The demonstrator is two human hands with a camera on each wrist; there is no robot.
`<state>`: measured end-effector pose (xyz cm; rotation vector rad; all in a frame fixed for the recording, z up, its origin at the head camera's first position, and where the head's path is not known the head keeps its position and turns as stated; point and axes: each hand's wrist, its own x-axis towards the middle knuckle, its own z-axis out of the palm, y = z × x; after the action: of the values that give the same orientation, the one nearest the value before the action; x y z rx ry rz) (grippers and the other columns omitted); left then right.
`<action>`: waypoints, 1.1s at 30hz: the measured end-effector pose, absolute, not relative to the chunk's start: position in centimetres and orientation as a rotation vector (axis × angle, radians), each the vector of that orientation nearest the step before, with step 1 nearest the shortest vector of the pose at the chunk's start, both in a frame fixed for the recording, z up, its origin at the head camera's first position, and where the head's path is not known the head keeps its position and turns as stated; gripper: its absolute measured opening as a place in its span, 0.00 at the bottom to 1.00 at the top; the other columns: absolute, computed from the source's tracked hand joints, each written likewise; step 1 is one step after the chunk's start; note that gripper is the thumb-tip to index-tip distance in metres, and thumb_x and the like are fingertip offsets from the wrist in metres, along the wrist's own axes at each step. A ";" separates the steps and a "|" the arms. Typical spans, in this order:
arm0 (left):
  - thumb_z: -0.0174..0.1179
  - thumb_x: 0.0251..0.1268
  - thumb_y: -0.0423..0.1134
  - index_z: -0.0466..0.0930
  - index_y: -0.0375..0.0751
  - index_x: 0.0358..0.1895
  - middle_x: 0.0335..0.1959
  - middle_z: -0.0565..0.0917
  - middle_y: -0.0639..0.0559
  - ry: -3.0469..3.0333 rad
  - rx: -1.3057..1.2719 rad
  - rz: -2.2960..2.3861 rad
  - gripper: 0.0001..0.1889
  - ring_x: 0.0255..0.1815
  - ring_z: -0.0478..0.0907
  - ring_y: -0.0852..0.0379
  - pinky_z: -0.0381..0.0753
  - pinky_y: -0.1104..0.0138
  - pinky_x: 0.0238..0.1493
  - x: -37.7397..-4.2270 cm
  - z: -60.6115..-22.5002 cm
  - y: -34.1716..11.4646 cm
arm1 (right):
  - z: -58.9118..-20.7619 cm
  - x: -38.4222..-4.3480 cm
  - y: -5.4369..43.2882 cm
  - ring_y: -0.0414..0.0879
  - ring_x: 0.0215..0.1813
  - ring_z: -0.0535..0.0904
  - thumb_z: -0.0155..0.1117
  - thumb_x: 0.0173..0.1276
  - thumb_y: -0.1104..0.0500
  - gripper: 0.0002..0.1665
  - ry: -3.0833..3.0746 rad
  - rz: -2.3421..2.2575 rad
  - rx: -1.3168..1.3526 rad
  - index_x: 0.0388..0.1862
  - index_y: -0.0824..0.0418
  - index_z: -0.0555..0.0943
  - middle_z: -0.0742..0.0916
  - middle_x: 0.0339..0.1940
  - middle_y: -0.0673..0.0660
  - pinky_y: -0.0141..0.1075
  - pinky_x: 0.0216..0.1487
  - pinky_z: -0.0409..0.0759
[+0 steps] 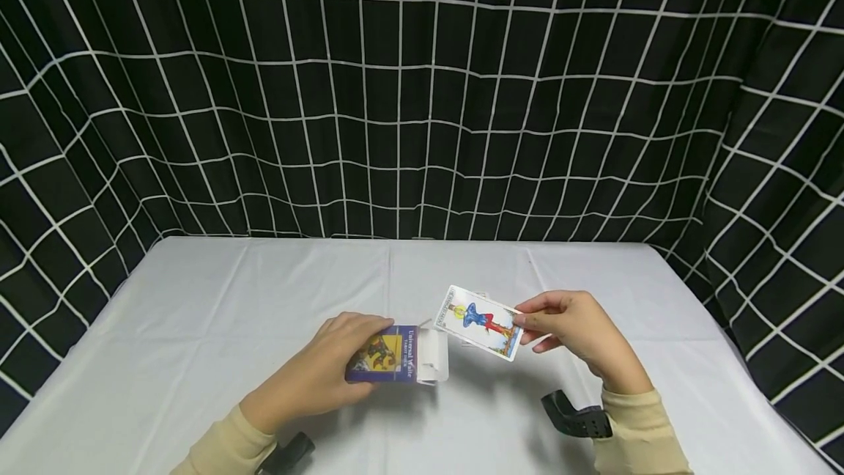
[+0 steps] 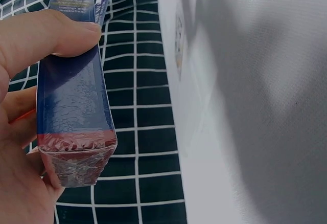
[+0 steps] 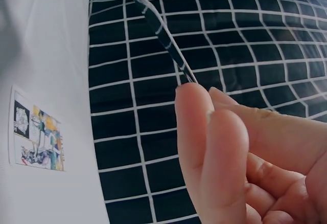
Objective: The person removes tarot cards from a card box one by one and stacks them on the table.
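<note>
My left hand [image 1: 330, 365] grips a purple-blue tarot card box [image 1: 382, 359], thumb along one side and fingers along the other. The box's white end flap [image 1: 431, 356] stands open, facing right. In the left wrist view, clear wrap shows on the narrow side of the box [image 2: 76, 96]. Between thumb and fingers, my right hand [image 1: 576, 328] pinches a tarot card [image 1: 480, 321] by its right end. Its picture faces up, a figure in blue and red, and its far corner is close to the flap. Another tarot card [image 3: 38, 137] lies on the table, mostly hidden behind the held one in the head view.
A white cloth [image 1: 217, 299] covers the table. Black curtains with a white grid [image 1: 395, 94] hang behind it and along both sides. Dark camera mounts are worn at the left wrist [image 1: 286, 453] and the right wrist [image 1: 576, 416].
</note>
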<state>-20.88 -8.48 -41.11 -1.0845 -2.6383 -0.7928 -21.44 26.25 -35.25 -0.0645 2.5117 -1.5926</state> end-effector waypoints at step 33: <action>0.72 0.48 0.39 0.69 0.41 0.70 0.64 0.78 0.49 -2.675 -1.077 -0.796 0.40 0.64 0.72 0.52 0.71 0.50 0.68 -20.7 -40.9 -8.3 | -39.5 -24.1 26.4 0.39 0.31 0.89 0.58 0.71 0.68 0.13 2.170 -2.013 0.191 0.47 0.80 0.76 0.90 0.26 0.54 0.27 0.39 0.86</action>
<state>-20.70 -8.31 -40.90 -1.0773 -2.6750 -0.7956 -24.09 26.42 -39.53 0.1913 2.1701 -2.0132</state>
